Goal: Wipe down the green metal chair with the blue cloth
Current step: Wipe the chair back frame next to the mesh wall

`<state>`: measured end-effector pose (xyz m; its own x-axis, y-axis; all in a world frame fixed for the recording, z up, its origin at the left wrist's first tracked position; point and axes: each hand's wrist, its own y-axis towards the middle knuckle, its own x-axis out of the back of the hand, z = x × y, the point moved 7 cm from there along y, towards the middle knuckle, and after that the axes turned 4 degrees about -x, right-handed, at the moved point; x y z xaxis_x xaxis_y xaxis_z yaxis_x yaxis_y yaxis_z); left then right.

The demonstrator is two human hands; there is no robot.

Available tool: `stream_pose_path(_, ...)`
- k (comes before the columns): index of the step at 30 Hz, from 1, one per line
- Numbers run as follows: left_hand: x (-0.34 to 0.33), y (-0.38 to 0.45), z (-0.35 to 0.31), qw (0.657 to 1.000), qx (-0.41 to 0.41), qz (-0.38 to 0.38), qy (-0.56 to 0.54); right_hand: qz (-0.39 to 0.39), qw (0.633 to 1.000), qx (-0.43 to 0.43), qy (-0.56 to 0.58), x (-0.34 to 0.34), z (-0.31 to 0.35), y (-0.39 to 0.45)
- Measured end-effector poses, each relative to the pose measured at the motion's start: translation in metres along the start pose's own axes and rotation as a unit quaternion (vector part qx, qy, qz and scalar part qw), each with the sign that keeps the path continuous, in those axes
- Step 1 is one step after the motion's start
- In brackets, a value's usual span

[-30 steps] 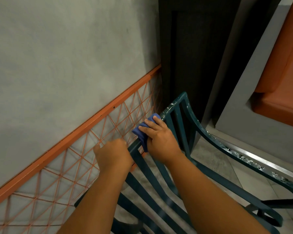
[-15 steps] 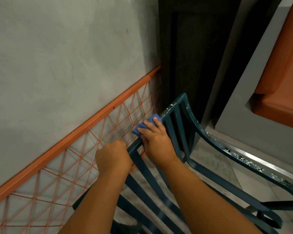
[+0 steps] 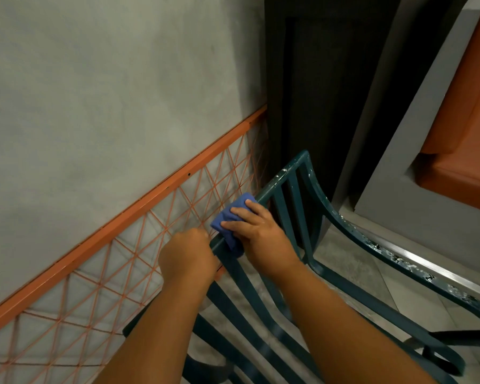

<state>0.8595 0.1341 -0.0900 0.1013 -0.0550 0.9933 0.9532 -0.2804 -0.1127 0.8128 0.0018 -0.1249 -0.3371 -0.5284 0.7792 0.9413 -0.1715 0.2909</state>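
Observation:
The green metal chair (image 3: 294, 206) fills the lower right, its slatted back facing me and its paint chipped along the top rail and the armrest. My left hand (image 3: 187, 254) is closed around the top rail of the chair back. Just to its right, my right hand (image 3: 261, 231) presses the folded blue cloth (image 3: 229, 217) over that same rail, fingers spread on top of the cloth. Part of the cloth wraps down over the rail under my palm.
A grey wall with an orange metal rail and orange wire lattice (image 3: 150, 198) runs close behind the chair on the left. A dark doorway (image 3: 324, 92) stands beyond the chair. An orange cushioned seat (image 3: 460, 139) on a grey ledge is at right. Grey floor lies beneath.
My right hand and the cloth have slid a little along the top rail, first up, then back down toward my left hand. The left hand keeps its grip.

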Motion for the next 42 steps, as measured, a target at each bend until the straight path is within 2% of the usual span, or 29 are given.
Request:
stream_pose_path(2, 0.001, 0.0, 0.001, 1.0, 0.002, 0.003, -0.014, 0.008, 0.998, -0.028, -0.052, 0.004, -0.012, 0.015)
stream_pose_path(5, 0.001, -0.001, 0.003, 1.0, 0.007, 0.008, -0.029, -0.029, 0.991, -0.118, -0.056, 0.01, -0.012, 0.027)
stream_pose_path(6, 0.001, -0.001, 0.004, 1.0, 0.009, 0.006, -0.027, -0.032, 0.99, -0.123, -0.056, 0.007, -0.006, 0.024)
stream_pose_path(11, 0.001, 0.0, 0.001, 1.0, 0.002, -0.027, -0.012, -0.021, 0.999, -0.037, 0.005, -0.016, 0.039, -0.014)
stream_pose_path(15, 0.0, -0.002, 0.0, 0.999, -0.004, -0.028, 0.015, -0.007, 1.0, -0.013, -0.003, -0.015, 0.028, -0.01)
stream_pose_path(23, -0.003, -0.001, 0.0, 1.0, 0.009, 0.011, -0.015, 0.021, 0.994, -0.093, -0.056, 0.022, -0.036, 0.036)
stream_pose_path(27, 0.0, 0.004, -0.001, 0.999, -0.002, 0.05, 0.022, -0.006, 0.99, -0.13, -0.057, 0.019, -0.029, 0.038)
stream_pose_path(30, 0.003, 0.012, -0.008, 0.997, -0.028, 0.064, 0.035, -0.016, 0.993, -0.116, -0.034, 0.015, -0.023, 0.027)
stream_pose_path(32, 0.008, 0.017, -0.019, 0.998, -0.048, 0.028, 0.004, -0.015, 0.995, -0.094, -0.026, 0.017, -0.023, 0.023)
stream_pose_path(36, 0.017, 0.028, -0.053, 0.983, -0.124, -0.1, -0.085, 0.007, 0.998, -0.062, -0.031, 0.019, -0.028, 0.025)
stream_pose_path(42, 0.014, 0.047, -0.076, 0.947, -0.201, -0.212, -0.138, -0.047, 0.993, -0.1, -0.036, 0.027, -0.039, 0.035)
